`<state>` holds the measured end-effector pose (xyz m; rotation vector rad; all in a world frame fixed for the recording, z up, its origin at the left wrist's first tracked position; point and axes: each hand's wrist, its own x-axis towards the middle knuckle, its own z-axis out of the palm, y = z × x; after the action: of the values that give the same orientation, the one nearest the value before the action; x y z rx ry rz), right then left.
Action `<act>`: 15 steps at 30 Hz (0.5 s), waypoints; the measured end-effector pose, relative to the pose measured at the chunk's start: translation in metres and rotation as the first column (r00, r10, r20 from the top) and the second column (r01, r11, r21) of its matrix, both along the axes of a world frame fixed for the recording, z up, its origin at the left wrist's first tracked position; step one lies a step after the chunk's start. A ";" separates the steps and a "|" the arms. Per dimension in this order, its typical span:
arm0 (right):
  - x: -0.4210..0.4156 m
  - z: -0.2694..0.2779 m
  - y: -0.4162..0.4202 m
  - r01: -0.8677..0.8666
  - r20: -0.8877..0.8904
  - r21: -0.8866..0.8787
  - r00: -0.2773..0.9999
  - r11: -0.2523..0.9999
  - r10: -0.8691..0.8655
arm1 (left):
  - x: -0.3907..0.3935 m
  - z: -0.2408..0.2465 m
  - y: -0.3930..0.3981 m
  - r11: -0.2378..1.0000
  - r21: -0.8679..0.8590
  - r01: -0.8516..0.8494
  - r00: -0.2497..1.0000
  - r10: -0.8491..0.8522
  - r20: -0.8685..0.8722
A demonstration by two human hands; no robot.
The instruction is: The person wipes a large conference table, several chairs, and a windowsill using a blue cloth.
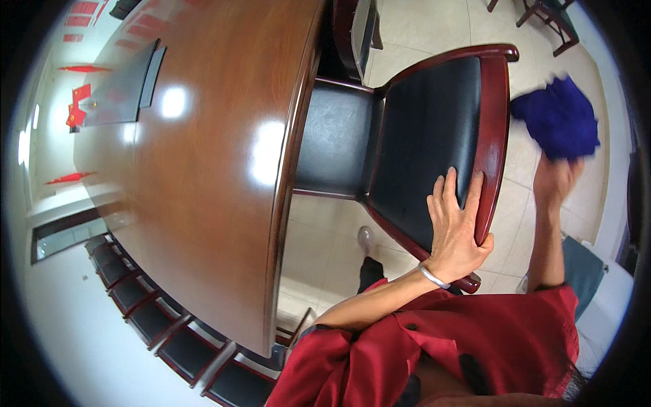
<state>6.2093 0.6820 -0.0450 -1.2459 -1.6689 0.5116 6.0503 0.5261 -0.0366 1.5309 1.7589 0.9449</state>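
My left hand point(455, 231), with a silver bracelet at the wrist, rests on the backrest of a wooden chair point(493, 117) with black padding. Its fingers are spread over the pad and the red-brown top rail, and the thumb lies at the rail's outer side. My right hand point(557, 178) is to the right of the chair back and grips a blue cloth point(562, 119). Both the cloth and that hand are blurred. The chair's black seat point(333, 137) reaches partly under the edge of a long, glossy wooden table point(213, 203).
Another chair point(351, 40) stands beside this one at the table. A row of black-padded chairs point(188, 351) lines the table's far side. On the tabletop is a dark flat panel point(122, 91). More chair legs point(544, 20) show at the upper right on the tiled floor.
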 end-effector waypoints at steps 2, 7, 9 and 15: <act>-0.022 0.013 0.062 -0.134 0.386 -0.262 0.893 0.956 0.231 | 0.016 -0.002 0.005 0.997 0.054 0.058 0.998 -0.059 0.020; -0.117 0.004 0.032 -0.638 0.636 -0.669 -0.228 0.380 0.738 | 0.045 -0.032 0.017 0.843 0.328 0.427 0.894 -0.448 -0.014; -0.134 -0.036 -0.008 -0.552 0.264 -0.832 -0.482 -0.056 0.835 | 0.041 -0.039 0.020 0.779 0.390 0.492 0.849 -0.527 -0.018; -0.227 -0.171 0.043 -0.550 0.438 -0.835 -0.625 0.034 0.646 | 0.057 -0.073 0.016 0.782 0.549 0.295 0.955 -0.244 -0.166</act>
<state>5.9826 0.7252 -0.2158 0.4705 -3.7819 0.6476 6.1078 0.5420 -0.1098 2.1607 1.3039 1.3465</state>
